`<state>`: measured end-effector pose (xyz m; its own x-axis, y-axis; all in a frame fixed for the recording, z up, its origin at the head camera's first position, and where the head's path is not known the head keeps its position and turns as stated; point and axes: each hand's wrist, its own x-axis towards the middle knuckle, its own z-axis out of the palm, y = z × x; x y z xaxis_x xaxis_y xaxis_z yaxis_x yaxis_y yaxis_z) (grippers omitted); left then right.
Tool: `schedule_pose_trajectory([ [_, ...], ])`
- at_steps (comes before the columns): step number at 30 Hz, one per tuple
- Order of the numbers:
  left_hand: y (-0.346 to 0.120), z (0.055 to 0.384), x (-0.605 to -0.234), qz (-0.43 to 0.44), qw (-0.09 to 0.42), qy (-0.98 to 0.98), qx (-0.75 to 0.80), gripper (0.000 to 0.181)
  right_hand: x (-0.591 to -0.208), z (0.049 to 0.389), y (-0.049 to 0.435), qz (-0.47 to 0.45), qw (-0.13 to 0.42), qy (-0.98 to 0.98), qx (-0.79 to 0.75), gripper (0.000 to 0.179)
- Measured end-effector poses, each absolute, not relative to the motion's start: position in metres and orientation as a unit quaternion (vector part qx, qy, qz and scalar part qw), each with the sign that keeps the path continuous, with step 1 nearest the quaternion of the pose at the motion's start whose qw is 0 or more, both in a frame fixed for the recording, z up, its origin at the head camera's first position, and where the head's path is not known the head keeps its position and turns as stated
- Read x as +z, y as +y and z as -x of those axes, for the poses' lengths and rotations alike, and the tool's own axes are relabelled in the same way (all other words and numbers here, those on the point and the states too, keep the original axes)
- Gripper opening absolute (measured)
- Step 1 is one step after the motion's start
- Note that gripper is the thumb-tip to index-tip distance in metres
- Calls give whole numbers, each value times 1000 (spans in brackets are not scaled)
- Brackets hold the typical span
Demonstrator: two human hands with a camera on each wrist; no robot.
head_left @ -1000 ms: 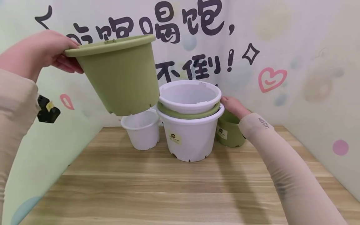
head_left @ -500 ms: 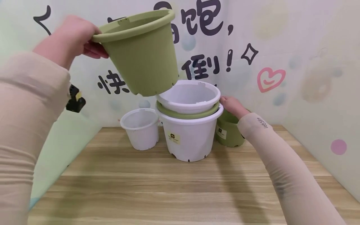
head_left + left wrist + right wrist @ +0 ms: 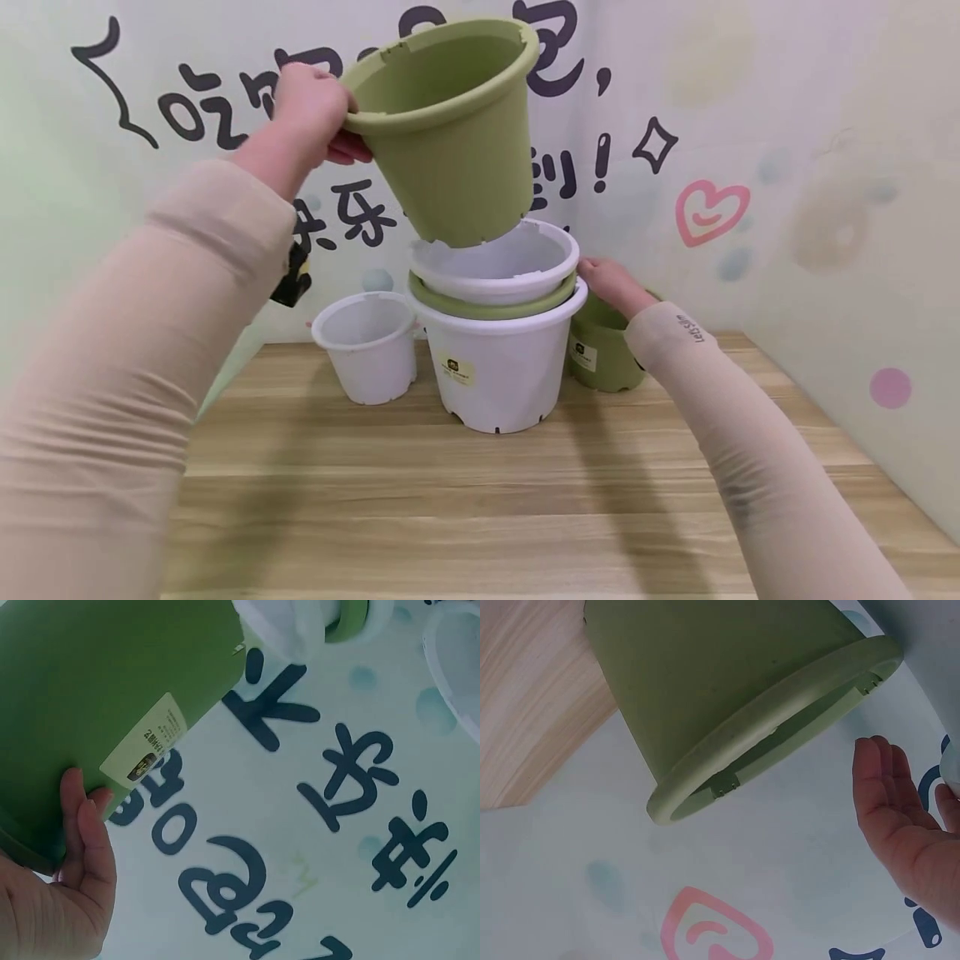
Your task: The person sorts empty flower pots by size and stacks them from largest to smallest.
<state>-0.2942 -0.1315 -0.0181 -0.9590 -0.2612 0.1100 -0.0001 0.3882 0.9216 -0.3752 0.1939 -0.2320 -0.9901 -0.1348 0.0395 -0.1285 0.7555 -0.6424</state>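
Note:
My left hand (image 3: 311,108) grips the near-left rim of a large green flowerpot (image 3: 457,167), holding it slightly tilted in the air. Its base overlaps the mouth of a white flowerpot (image 3: 551,271) topping a nested stack. Beneath that white pot a green pot's rim (image 3: 498,311) shows, and both sit inside a larger white flowerpot (image 3: 498,375) on the table. In the left wrist view, fingers (image 3: 94,847) lie along the held pot's wall. My right hand (image 3: 611,283) is at the stack's right side, by the top rim, its fingers (image 3: 885,780) extended in the right wrist view.
A smaller white flowerpot (image 3: 371,367) stands left of the stack. Behind my right forearm, a smaller green flowerpot (image 3: 607,358) stands to the right. The wooden table (image 3: 450,517) meets a printed wall (image 3: 795,233) at its back. A black object (image 3: 292,283) shows beyond my left sleeve.
My left hand has carried the green flowerpot up and to the right, from the left side to above the stack. My right hand has stayed beside the stack.

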Motion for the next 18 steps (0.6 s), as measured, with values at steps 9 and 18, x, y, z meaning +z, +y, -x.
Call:
schedule_pose_trajectory([
  [9, -108, 314, -52, -87, 118, -852, -502, 20, -235, 377, 194, 76, 18, 933, -352, 49],
  [18, -96, 329, -89, -76, 117, -878, -457, 29, -232, 373, 195, 71, 34, 931, -356, 54],
])
